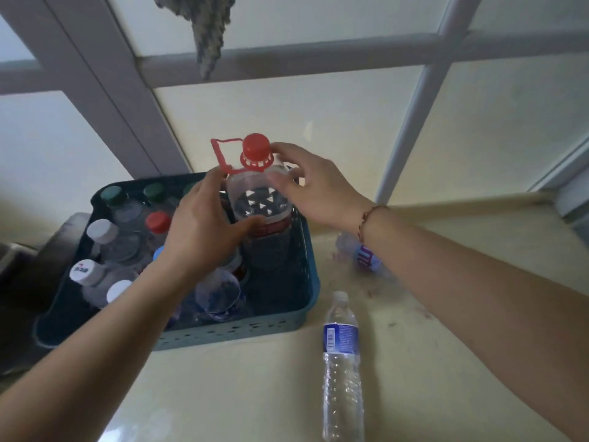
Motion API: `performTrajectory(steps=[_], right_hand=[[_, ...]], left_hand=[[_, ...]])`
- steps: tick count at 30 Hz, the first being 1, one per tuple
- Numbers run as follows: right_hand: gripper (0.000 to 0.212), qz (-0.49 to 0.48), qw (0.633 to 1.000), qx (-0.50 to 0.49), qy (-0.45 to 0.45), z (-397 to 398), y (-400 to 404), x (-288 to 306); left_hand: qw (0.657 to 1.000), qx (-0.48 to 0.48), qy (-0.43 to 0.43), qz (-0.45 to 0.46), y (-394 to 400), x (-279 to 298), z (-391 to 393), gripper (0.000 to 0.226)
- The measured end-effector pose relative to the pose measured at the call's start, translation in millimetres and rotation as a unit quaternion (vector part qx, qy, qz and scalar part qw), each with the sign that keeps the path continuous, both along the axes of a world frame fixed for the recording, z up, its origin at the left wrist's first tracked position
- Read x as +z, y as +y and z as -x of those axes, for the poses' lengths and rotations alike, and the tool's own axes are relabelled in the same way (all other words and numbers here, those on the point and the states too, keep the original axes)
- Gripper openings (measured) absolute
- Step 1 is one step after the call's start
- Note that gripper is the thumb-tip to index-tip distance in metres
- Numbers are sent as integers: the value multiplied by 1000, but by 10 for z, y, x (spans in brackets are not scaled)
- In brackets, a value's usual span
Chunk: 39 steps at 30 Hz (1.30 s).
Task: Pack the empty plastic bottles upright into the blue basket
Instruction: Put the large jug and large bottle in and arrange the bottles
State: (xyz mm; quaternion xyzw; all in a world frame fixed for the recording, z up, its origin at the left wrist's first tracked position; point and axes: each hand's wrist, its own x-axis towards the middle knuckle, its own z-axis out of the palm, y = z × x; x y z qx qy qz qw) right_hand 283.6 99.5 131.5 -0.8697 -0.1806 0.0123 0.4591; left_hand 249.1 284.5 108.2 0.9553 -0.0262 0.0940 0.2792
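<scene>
We reach both arms forward over a pale countertop toward the blue basket, which sits at the counter's left end.

Left hand: forearm comes in from lower left, crossing over the basket's near rim. Palm faces right, fingers curled, thumb extended against the side of the big bottle at the level of its red label. Grasping it.

Right hand: forearm comes in from lower right, a thin beaded bracelet on the wrist. Fingers are spread and bent over the bottle's shoulder, fingertips just below the red cap. Also gripping the bottle.

The big bottle is clear, upright, its lower part inside the basket's far right corner; a red carry handle sticks out left of the neck. We cannot tell whether its base rests on the basket floor.

Other bottles stand upright in the basket's left half: two green caps at the back, a red one, several white ones nearer us. A clear bottle shows under our left wrist.

Outside the basket, a capped water bottle with a blue label lies on the counter, cap pointing away. Another bottle, purple label, lies partly hidden behind our right forearm.
</scene>
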Motion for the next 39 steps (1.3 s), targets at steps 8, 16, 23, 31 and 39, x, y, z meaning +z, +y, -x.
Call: performTrajectory(steps=[8,16,23,31,39], right_hand=[[53,56,998,-8,-25,-213,226,-90],[68,80,995,-8,-58,-192,261,-247],[72,65,997,-18,-40,-133,110,-171],[20,-124,977,-168,-40,728,-741,-759],[62,-41,932,-187,309,1134,-916,-1960]], left_hand=[[999,-8,47,10,110,77,-187,84],[996,0,85,-17,86,84,-140,87],[998,42,-24,41,70,157,241,86],[950,-254,-129,127,-456,-833,1637,48],[951,-31,241,193,-993,-1855,1909,92]])
